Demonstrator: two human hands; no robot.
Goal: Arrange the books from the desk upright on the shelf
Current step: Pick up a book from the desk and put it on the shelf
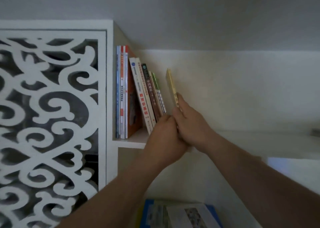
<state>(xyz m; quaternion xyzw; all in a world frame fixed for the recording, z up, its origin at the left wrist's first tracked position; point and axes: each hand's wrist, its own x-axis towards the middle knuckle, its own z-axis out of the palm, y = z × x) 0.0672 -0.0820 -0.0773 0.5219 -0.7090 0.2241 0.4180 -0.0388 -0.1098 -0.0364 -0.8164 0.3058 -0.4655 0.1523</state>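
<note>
Mid-frame, right hand [188, 123] grasped a yellow book [171, 87] on the shelf [133, 142]; left hand [164, 137] grip indeterminate.

The lower part of the yellow book [171, 87] is hidden behind both hands. The stack of books [180, 214] below is blurred and cut by the bottom edge.

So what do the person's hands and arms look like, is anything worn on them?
Both arms are bare as far as the view shows: no sleeves, gloves, watch or bracelet visible. The left hand and right hand show no rings on the sides facing the camera. The dim, slightly blurred picture hides finer detail.
</note>
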